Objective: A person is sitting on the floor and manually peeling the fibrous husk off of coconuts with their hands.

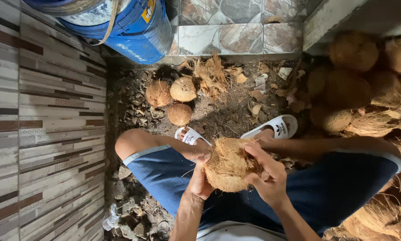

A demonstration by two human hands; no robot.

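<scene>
Head view: both hands clamp a husked coconut [228, 164] between the knees, above the sandals. The left hand [199, 177] cups its underside, fingers closed on it; the right hand [266, 175] grips the fibrous top, thumb and fingers pinching husk. Stripping likely goes best if the left holds firm while the right pulls fibre in short tugs. A blue barrel [129, 27] lies tilted top left; its contents are hidden. Three cleaned coconuts [176, 99] sit on the dirt beyond.

Blue barrel [133, 27], three husked coconuts [179, 114], white sandals [278, 127]
</scene>
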